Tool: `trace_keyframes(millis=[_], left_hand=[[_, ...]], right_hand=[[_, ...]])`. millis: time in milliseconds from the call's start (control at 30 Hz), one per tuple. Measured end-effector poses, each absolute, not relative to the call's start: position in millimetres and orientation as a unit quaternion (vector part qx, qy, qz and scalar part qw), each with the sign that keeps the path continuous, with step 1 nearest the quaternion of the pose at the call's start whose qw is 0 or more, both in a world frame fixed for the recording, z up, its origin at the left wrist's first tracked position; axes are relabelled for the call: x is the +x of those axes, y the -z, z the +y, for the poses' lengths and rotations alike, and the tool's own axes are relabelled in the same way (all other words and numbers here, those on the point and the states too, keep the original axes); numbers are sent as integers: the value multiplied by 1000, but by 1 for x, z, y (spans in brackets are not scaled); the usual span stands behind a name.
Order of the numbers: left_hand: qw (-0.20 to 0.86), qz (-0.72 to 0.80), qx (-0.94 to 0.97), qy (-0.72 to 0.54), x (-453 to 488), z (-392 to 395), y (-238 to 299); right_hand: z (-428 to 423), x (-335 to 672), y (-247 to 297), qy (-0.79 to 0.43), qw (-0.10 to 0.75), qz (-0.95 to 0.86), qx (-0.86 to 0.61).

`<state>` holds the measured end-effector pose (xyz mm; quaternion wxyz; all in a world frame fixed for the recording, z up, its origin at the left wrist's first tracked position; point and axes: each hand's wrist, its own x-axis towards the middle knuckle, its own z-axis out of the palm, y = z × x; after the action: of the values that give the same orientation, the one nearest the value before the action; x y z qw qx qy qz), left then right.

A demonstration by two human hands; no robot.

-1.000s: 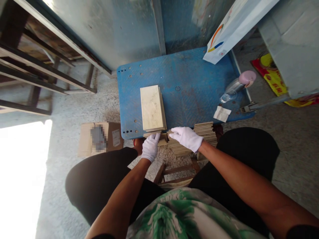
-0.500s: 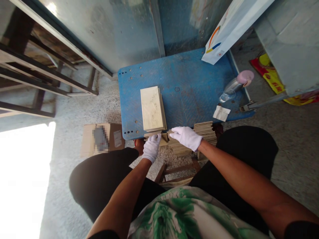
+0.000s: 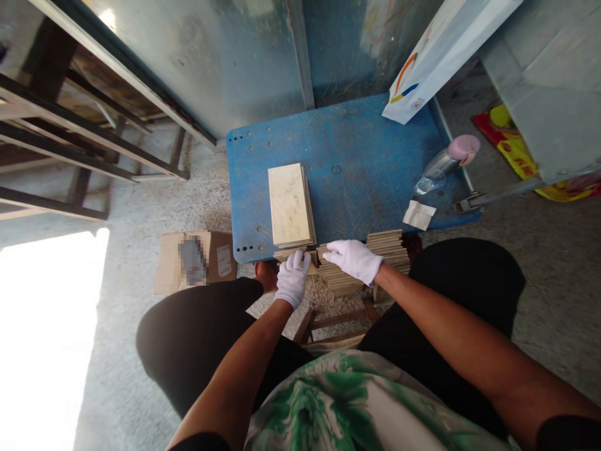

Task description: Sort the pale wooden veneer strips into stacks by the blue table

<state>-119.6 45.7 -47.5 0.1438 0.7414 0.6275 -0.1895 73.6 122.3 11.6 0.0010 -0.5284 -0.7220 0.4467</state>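
Observation:
Both my hands wear white gloves. My left hand [image 3: 292,280] grips the near end of a beige tile [image 3: 292,254] at the front edge of the blue platform [image 3: 366,169]. My right hand [image 3: 354,259] rests, fingers curled, on a row of tiles standing on edge [image 3: 387,243] between my knees. A neat stack of pale tiles [image 3: 288,205] lies flat on the platform just beyond my left hand.
On the platform's right side lie a clear bottle with a pink cap [image 3: 446,163] and a folded white paper [image 3: 417,215]. A white bag [image 3: 436,56] leans at the back. A cardboard box [image 3: 195,260] sits on the floor at left. Dark metal racks [image 3: 70,138] stand far left.
My left hand has shifted slightly right and closed more over the tile's end. My right hand stays on the upright tiles. The view has drifted a little.

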Motion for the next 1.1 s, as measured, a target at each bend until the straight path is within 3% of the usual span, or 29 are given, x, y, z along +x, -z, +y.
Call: trace_keyframes(millis=[1100], left_hand=[[103,684,693,203,-127,40,54]], right_hand=[[125,71,-24,-431,-39,-740,-515]])
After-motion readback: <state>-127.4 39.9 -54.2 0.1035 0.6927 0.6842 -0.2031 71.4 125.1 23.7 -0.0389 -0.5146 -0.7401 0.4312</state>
